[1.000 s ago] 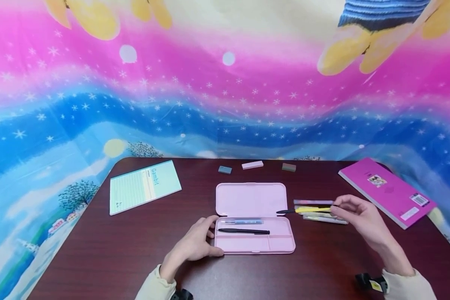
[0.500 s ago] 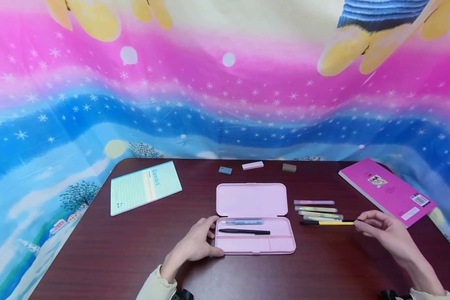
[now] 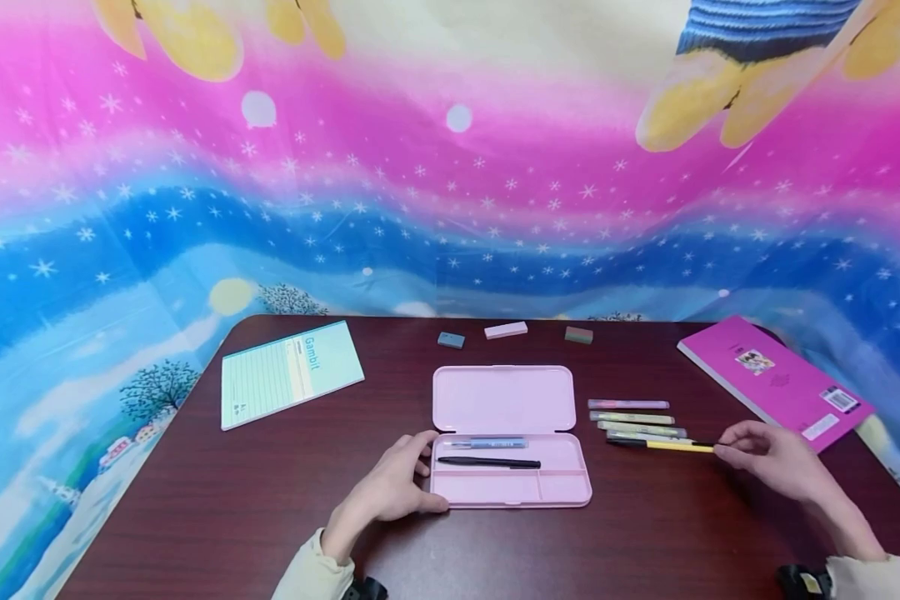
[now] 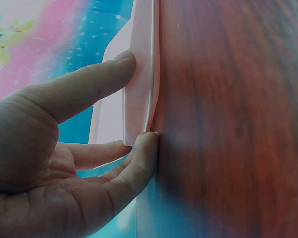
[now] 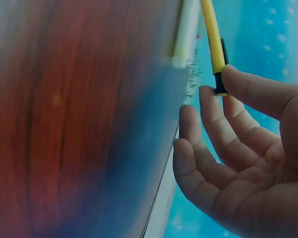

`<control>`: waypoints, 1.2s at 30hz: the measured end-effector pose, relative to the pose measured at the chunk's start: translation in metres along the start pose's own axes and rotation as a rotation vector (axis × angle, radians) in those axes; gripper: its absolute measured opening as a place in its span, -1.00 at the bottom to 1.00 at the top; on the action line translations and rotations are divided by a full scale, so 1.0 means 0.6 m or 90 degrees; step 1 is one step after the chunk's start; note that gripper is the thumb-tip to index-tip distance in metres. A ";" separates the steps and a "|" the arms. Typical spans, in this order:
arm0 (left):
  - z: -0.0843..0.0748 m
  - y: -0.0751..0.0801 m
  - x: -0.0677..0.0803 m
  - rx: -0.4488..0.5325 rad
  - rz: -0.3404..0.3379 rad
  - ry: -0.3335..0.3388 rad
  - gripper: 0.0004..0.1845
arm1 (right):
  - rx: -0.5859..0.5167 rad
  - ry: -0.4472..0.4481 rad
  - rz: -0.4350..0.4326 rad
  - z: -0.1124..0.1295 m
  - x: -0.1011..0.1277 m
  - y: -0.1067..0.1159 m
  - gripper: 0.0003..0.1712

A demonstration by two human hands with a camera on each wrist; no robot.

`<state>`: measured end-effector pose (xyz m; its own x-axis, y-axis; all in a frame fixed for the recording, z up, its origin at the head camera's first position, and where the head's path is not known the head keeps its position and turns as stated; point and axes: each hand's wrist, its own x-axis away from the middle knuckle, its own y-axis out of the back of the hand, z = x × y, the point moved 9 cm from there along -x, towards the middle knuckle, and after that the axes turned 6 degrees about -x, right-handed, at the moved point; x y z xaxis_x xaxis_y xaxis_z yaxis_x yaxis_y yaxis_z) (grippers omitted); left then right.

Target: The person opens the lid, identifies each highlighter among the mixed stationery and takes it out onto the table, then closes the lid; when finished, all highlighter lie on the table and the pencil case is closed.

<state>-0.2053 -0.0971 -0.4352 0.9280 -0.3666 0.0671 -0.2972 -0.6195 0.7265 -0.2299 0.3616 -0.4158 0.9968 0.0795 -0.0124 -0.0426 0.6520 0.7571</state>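
The open pink pencil case [image 3: 487, 487] lies mid-table with its lid [image 3: 503, 400] folded back. In its upper compartment are a blue-tinted clear pen [image 3: 487, 443] and a black pen [image 3: 489, 462]. My left hand [image 3: 390, 483] grips the case's left end, thumb [image 4: 104, 82] on the front side and fingers round the corner. To the right of the case, my right hand [image 3: 768, 458] pinches a yellow pen [image 3: 678, 447] with black ends between thumb and fingertip, by its black clip end. The yellow pen lies level, just in front of the row of highlighters [image 3: 633, 418].
A light green notebook [image 3: 292, 375] lies at the back left, a magenta book [image 3: 776, 383] at the back right. Along the far edge sit a blue eraser [image 3: 451, 340], a pale pink eraser [image 3: 506, 330] and a brown-green eraser [image 3: 578, 335]. A printed curtain [image 3: 450, 208] hangs behind.
My right hand has drawn the yellow pen away from over the highlighters, rightward and nearer to me, to the front of their row. The left hand and case have stayed put.
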 end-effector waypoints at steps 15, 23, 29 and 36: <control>-0.001 0.000 0.000 0.002 -0.002 -0.004 -0.08 | 0.064 -0.040 0.067 -0.021 -0.027 -0.013 -0.78; -0.001 0.000 0.001 -0.002 -0.001 -0.001 -0.08 | 0.072 -0.045 0.060 -0.020 -0.030 -0.015 -0.78; 0.000 0.000 0.001 -0.001 -0.002 0.002 -0.09 | 0.068 -0.041 0.055 -0.018 -0.031 -0.018 -0.76; 0.000 0.001 0.004 0.000 -0.002 -0.001 -0.09 | 0.003 -0.023 0.022 0.002 -0.026 -0.011 -0.68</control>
<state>-0.2031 -0.0982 -0.4345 0.9285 -0.3659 0.0630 -0.2939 -0.6206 0.7270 -0.2451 0.3550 -0.4198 0.9965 0.0747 0.0380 -0.0774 0.6459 0.7595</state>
